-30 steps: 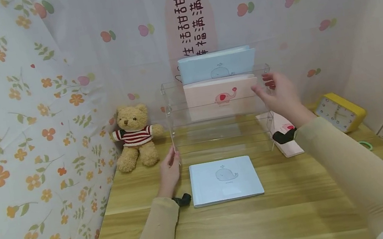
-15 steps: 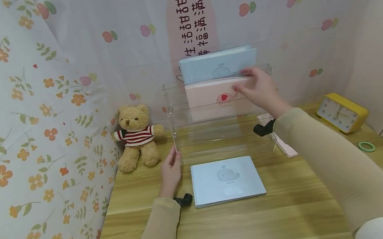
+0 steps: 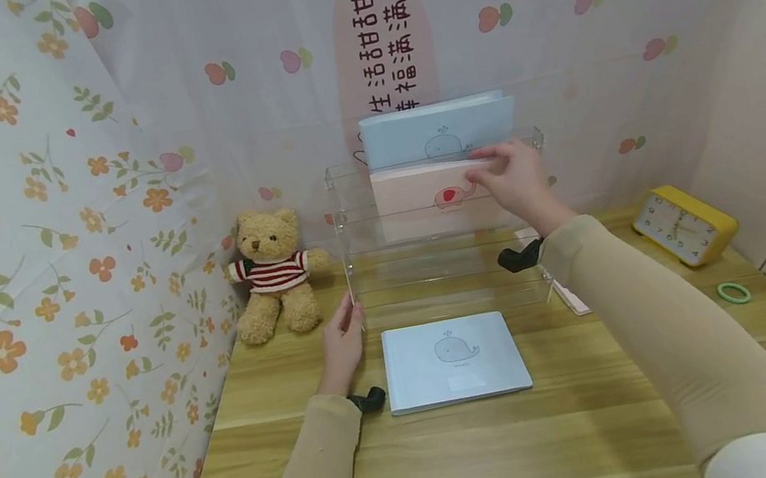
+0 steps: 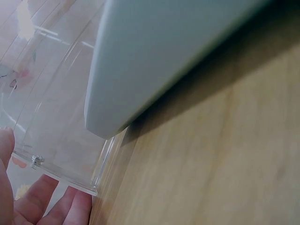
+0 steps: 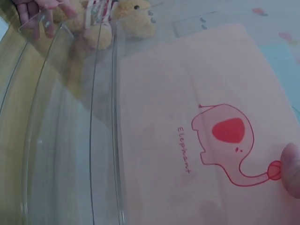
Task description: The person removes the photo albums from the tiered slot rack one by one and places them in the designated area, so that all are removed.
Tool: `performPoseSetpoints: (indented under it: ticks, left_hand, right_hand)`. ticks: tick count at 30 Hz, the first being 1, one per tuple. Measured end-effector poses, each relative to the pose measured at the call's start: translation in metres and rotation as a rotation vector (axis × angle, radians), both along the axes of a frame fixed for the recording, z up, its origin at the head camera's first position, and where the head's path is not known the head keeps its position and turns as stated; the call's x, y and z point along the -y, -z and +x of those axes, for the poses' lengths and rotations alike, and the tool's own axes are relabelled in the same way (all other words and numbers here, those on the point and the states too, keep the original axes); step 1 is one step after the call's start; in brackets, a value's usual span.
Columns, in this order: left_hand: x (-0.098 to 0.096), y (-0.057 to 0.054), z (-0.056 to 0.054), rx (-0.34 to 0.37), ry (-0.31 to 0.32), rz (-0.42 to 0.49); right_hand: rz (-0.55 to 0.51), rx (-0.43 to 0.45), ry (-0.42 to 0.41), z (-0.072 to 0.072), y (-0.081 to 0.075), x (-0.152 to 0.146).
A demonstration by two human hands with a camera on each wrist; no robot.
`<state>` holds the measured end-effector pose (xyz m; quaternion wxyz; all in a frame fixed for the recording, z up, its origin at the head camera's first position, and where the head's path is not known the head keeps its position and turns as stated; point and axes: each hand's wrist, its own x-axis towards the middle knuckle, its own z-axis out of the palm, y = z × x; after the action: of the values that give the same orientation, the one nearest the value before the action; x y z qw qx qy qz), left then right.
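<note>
A clear acrylic rack (image 3: 348,266) stands on the table. My left hand (image 3: 342,346) grips its lower left side, thumb and fingers on opposite faces of the panel in the left wrist view. In the rack, a pink booklet with a red elephant (image 3: 417,212) stands upright in front of a taller-showing light blue whale booklet (image 3: 397,139). My right hand (image 3: 519,176) pinches the pink booklet's top edge near its right corner, thumb in front and fingers behind. In the right wrist view the thumb (image 5: 291,171) lies beside the elephant's trunk.
Another light blue whale booklet (image 3: 416,373) lies flat before the rack. A pink booklet (image 3: 572,300) lies at right, mostly hidden by the right arm. A teddy bear (image 3: 272,270) sits left; a yellow clock (image 3: 685,225) and green ring (image 3: 733,293) are at right.
My right hand has moved left from the rack's right side onto the pink booklet's top edge. That edge has since sunk slightly. The left hand keeps its place on the rack.
</note>
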<state>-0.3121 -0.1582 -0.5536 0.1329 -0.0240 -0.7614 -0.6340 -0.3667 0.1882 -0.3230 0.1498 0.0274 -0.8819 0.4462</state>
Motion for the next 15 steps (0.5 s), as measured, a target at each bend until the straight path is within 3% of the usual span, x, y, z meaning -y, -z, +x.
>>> performPoseSetpoints:
  ticks: [7,15]
  left_hand:
    - [0.003,0.002,0.0,-0.001,0.009,-0.013]
    - [0.003,0.003,-0.002,0.001,0.007,-0.027]
  right_hand:
    - [-0.003,-0.06,0.078,0.006,0.002,0.011]
    - [-0.141,-0.178,0.131,0.016,-0.007,0.018]
